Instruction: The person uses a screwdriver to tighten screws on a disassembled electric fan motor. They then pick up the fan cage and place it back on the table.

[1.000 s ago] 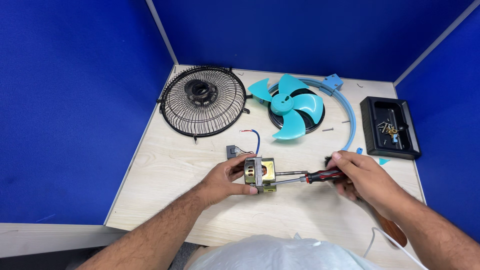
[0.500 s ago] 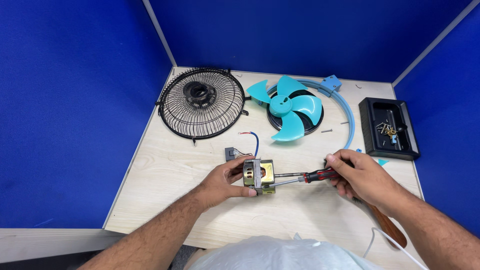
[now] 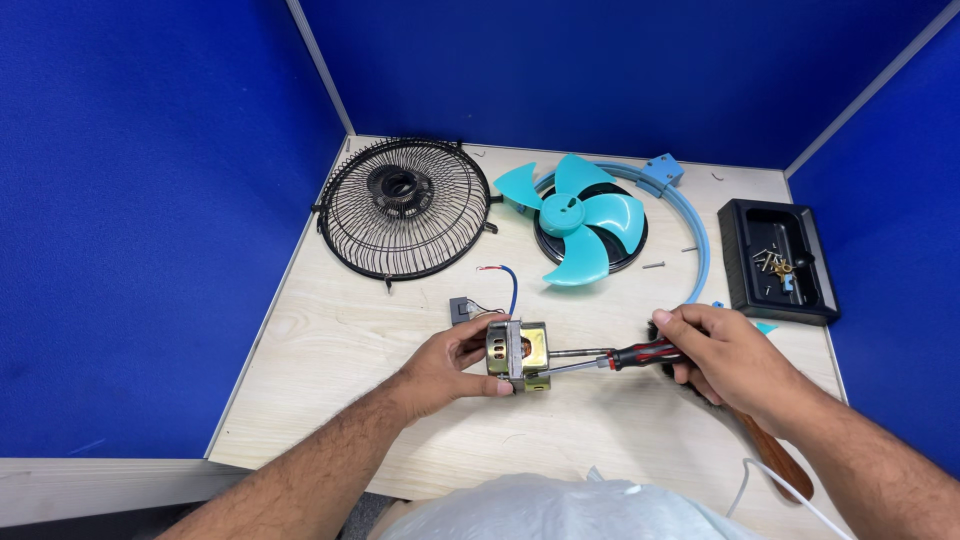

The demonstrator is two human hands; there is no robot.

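Blue partition walls (image 3: 150, 200) closed in the pale wooden desk (image 3: 330, 350), where my left hand (image 3: 445, 368) gripped the small fan motor (image 3: 518, 354) near the front edge. My right hand (image 3: 722, 352) was closed around a red-and-black screwdriver (image 3: 640, 354), its tip seemingly at the motor's lower corner.

left hand (image 3: 445, 372) gripping small fan motor (image 3: 518, 354) at frame centre, fingers wrapping its left side. right hand (image 3: 722, 352) closing round red-black screwdriver (image 3: 610, 359), tip sitting at motor's lower right edge. short wires (image 3: 497, 290) trailing up from motor. black wire fan guard (image 3: 405, 208) lying upper left, teal fan blade (image 3: 578, 220) just right of it, blue ring (image 3: 692, 235) curving round blade. black tray (image 3: 777, 262) holding screws at right edge. all resting on light wooden desk (image 3: 330, 340), blue partitions behind.
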